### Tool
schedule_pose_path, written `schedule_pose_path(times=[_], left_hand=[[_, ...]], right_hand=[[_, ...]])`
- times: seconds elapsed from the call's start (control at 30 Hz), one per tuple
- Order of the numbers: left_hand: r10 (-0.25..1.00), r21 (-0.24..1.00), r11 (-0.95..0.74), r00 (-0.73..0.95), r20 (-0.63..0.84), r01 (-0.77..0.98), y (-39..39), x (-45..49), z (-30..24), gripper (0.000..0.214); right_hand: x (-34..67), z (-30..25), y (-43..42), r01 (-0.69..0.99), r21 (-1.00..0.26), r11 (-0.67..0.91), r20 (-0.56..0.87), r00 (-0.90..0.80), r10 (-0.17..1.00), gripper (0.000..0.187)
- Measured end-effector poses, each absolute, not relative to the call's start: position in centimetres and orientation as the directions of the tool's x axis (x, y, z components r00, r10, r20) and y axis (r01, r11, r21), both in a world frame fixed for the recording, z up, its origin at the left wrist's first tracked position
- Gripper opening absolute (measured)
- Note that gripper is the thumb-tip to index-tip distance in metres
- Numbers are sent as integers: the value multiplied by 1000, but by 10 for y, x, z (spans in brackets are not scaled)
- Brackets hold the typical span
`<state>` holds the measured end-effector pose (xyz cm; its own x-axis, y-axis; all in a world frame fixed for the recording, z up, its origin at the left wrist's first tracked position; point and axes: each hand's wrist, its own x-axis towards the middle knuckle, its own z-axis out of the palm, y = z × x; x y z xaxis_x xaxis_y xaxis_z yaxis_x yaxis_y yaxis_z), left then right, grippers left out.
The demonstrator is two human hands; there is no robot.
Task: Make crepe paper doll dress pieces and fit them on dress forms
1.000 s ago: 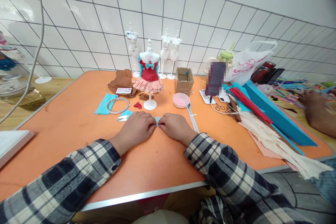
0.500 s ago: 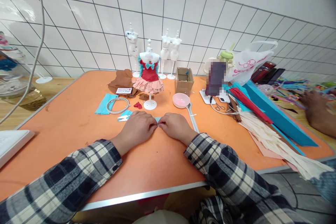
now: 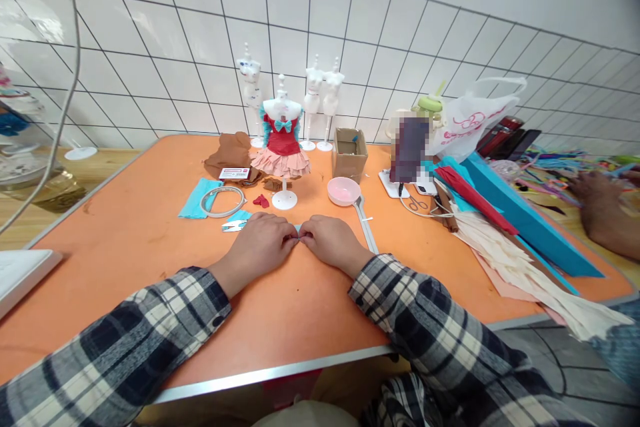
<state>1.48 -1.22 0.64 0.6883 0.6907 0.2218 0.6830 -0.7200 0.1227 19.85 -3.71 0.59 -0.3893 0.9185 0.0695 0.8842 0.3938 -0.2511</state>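
Note:
My left hand (image 3: 265,239) and my right hand (image 3: 330,240) meet fingertip to fingertip low over the orange table (image 3: 280,320). Both are closed in a pinch on a small light-blue piece (image 3: 299,228), perhaps crepe paper; most of it is hidden behind my fingers. Just beyond stands a small dress form in a red bodice and pink ruffled skirt (image 3: 281,147), with a blue bow on its chest. Left of my left hand lie small thread snips (image 3: 234,226) on a blue scrap. A pink bowl (image 3: 344,191) and a grey strip-like tool (image 3: 367,227) are beyond my right hand.
Bare white dress forms (image 3: 314,90) and a cardboard box (image 3: 350,152) stand at the back. A ring-shaped roll (image 3: 223,201) lies left. Scissors (image 3: 417,203), a phone on a stand (image 3: 410,147) and crepe paper strips (image 3: 505,250) are right. Another person's hand (image 3: 597,190) is far right.
The view has shifted very slightly. My hands stay together on the blue piece with hardly any movement. At far right, the other person's hand has moved a little.

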Motion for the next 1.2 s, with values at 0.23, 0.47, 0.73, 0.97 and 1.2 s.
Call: schedule_pose_path(times=[0.23,0.47,0.73,0.97,1.2], left_hand=[[689,105,-720,689,226,686,-13,15,7,20],[687,118,-724,692,223,680,-12,15,6,21],[685,134,-726,692,228,675,-13,15,7,21],[686,131,-724,689,232,677,-12,16,7,20],[689,122,-720,685,235,683,-12,15,6,21]], right_hand=[[199,3,-36,881,-245,404,85,-396,914,22],[199,4,-36,875,-273,401,77,-395,915,21],[200,0,-35,866,-295,404,93,-395,914,20],[199,2,-35,868,-270,417,99,-406,908,22],[199,-2,-34,862,-314,399,115,-383,917,20]])
